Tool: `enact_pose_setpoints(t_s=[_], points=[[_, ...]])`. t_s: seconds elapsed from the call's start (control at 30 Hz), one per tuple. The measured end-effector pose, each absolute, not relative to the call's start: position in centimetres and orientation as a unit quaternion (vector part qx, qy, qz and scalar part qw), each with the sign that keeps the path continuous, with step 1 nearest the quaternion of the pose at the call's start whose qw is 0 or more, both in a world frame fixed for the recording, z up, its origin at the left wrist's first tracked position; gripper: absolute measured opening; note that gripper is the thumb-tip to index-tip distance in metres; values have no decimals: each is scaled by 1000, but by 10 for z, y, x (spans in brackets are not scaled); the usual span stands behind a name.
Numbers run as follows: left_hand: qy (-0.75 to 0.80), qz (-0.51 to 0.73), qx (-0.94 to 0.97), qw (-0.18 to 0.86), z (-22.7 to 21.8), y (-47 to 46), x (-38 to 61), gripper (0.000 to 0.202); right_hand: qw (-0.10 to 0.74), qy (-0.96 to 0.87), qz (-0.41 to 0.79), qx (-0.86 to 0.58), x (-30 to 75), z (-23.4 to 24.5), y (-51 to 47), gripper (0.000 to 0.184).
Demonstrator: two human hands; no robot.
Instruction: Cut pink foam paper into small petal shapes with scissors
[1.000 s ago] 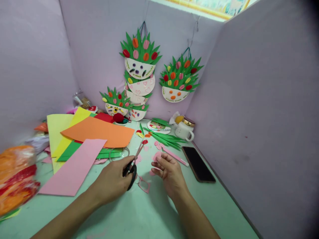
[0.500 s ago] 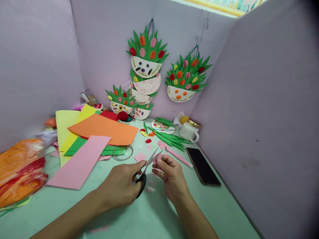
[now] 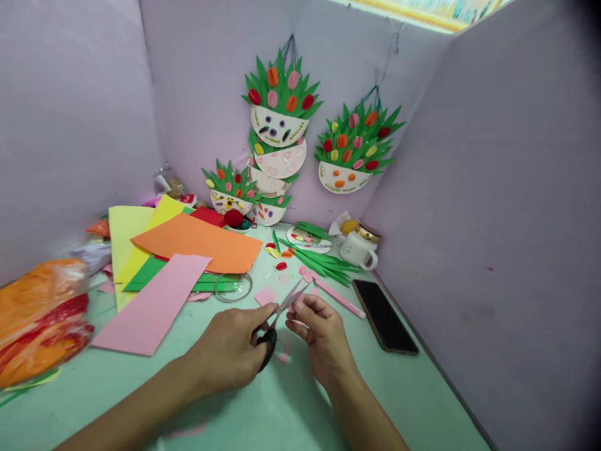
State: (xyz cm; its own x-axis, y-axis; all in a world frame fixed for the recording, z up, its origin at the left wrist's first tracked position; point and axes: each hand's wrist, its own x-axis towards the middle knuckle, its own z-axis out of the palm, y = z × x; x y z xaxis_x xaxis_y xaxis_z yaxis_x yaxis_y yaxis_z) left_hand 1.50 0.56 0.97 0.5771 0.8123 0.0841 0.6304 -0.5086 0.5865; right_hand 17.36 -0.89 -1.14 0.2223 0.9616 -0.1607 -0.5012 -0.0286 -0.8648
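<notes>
My left hand [image 3: 239, 346] is closed round the black handles of a pair of scissors [image 3: 267, 348], whose blades point up and to the right, slightly parted. Between the thumb and fingers of my right hand [image 3: 323, 335] is a small piece of pink paper [image 3: 295, 305], mostly hidden by the fingers and the blades. Below the hands a curled pink paper strip [image 3: 283, 352] lies on the table. Just beyond them are a pink paper square [image 3: 265, 296], several small pink cut-outs [image 3: 307, 274] and a pink pen [image 3: 342, 299].
Coloured paper sheets [image 3: 201, 241] and a roll of clear tape [image 3: 233, 288] lie left of centre. A plastic bag [image 3: 42, 319] is far left. To the right are a phone [image 3: 385, 316], green paper leaves [image 3: 323, 262] and a white mug [image 3: 357, 249]. Paper flower baskets [image 3: 345, 178] hang behind.
The view has shifted slightly, so the background sits a little further right. Both hands keep nearly the same place, and the scissor blades look slightly closer together.
</notes>
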Motion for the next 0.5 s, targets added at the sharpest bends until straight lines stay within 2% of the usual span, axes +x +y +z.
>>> enact_pose_setpoints(t_s=[0.33,0.5], points=[[421,169,852,263,10,5,14,35,648,-256,564,-443,173,-10,-8,25],[406,210,834,310,6,7,15,19,651,-259,561,-442,174,-12,-8,24]])
